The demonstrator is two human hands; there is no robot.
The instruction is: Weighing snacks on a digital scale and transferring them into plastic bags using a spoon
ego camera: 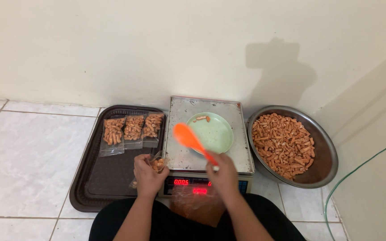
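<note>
The person's dark lap [175, 225] is filling the bottom edge, partly cut off. At its 12 o'clock, the left hand [147, 175] is curling its fingers shut around a small clear bag [158, 164] of orange snack sticks; the bag's lower part is hidden by the hand. The right hand [223, 173] is closing tightly on the handle of an orange spoon [189, 139], whose bowl is pointing toward 10 o'clock over the green plate [214, 134] on the scale [207, 134]. At the scale's 9 o'clock, three filled bags [132, 130] are lying on a dark tray [108, 178]; at its 3 o'clock, a metal bowl [325, 154] is holding more sticks.
</note>
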